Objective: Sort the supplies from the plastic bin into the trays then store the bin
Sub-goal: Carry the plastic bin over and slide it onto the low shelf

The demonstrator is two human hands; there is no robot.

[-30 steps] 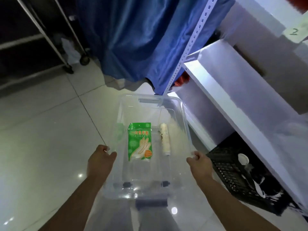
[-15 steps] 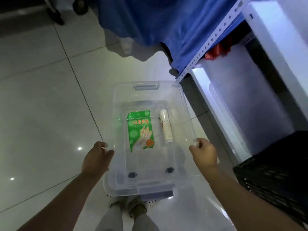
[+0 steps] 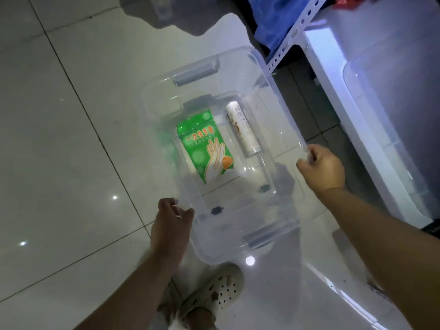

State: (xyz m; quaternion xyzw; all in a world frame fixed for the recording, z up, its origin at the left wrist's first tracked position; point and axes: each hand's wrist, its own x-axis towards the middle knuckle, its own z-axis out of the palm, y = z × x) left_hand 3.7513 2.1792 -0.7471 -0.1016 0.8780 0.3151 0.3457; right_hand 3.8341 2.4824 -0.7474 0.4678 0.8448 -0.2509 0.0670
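Observation:
A clear plastic bin [image 3: 240, 65] with grey handle clips is held over the tiled floor, turned slightly clockwise. Inside it lie a green packet of disposable gloves [image 3: 206, 145] and, to its right, a white roll [image 3: 242, 129]. My left hand [image 3: 171, 222] grips the bin's left rim near the close corner. My right hand [image 3: 321, 167] grips the right rim at about its middle. Both arms reach in from the bottom of the view.
A white shelf unit [image 3: 333, 75] with a perforated metal upright [image 3: 290, 39] stands at the right, a clear container [image 3: 390, 96] on its low shelf. Blue cloth [image 3: 273, 22] hangs at the top. My feet in pale clogs [image 3: 214, 294] are below the bin.
My view has tilted further down and the bin has come lower and nearer my feet, rotating a little clockwise. The black crate at the right has left the view. Both hands keep their grip.

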